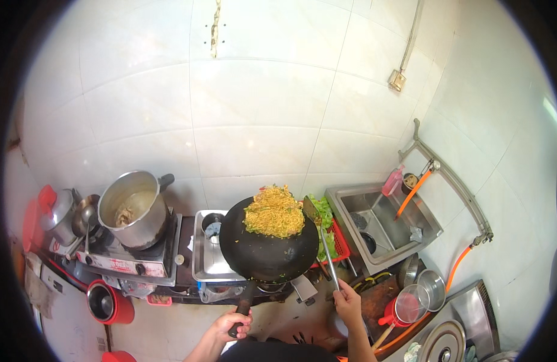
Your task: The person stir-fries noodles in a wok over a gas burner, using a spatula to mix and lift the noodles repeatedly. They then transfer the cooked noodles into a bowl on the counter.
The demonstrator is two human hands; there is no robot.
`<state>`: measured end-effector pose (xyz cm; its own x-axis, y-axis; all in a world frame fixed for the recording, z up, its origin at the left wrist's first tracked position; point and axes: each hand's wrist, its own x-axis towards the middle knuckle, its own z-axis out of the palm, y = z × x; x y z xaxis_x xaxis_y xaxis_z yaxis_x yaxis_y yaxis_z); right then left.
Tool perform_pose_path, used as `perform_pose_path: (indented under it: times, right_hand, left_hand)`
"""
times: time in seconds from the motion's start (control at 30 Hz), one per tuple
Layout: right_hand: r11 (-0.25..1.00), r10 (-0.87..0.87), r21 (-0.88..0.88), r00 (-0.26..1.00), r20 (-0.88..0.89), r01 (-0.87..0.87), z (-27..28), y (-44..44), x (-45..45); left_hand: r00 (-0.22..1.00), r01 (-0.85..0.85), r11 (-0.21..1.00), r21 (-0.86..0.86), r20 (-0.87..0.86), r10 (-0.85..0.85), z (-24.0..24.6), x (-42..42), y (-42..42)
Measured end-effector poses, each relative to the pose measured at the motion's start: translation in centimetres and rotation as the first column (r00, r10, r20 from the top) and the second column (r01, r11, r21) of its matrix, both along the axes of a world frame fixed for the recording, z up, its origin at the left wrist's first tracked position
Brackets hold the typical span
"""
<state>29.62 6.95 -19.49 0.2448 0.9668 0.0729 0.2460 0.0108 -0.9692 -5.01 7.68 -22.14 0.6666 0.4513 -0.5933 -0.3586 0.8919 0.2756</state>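
Note:
My left hand (235,322) grips the dark handle of a black wok (269,258), which is raised in front of me. A thick mass of yellow fried noodles (274,212) with green bits lies toward its far side and reaches past the far rim. Whether the noodles touch the wok or are in the air, I cannot tell. My right hand (347,302) holds the long metal handle of a wok spatula (331,259). Its blade stands at the wok's right rim, beside the noodles.
Left of the wok are a steel tray (203,267) and a gas stove (124,262) bearing a large pot (138,208). To the right, leafy greens (324,210) fill a red basket (341,244) next to a steel sink (423,244). A red bucket (122,307) stands lower left.

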Motion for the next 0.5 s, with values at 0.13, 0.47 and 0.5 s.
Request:
perform_pose_path:
  times: [0.13,0.47,0.5]
  right_hand:
    - [0.999,0.019,-0.035,0.997,-0.08,-0.022,-0.3,0.1,-0.5]
    - [0.998,-0.065,-0.021,0.998,0.007,0.066,-1.4,-2.2,-0.2]
    - [0.983,-0.114,-0.142,0.992,0.047,0.12,-1.3,-2.2,-0.2]
  left_hand:
    - [0.988,-0.115,0.99,-0.084,0.09,0.123,1.1,1.7,5.6]
    - [0.989,-0.079,0.955,0.287,-0.098,0.111,0.2,0.4,0.9]
    - [0.989,-0.071,0.96,0.269,-0.104,0.102,0.6,0.7,1.5]
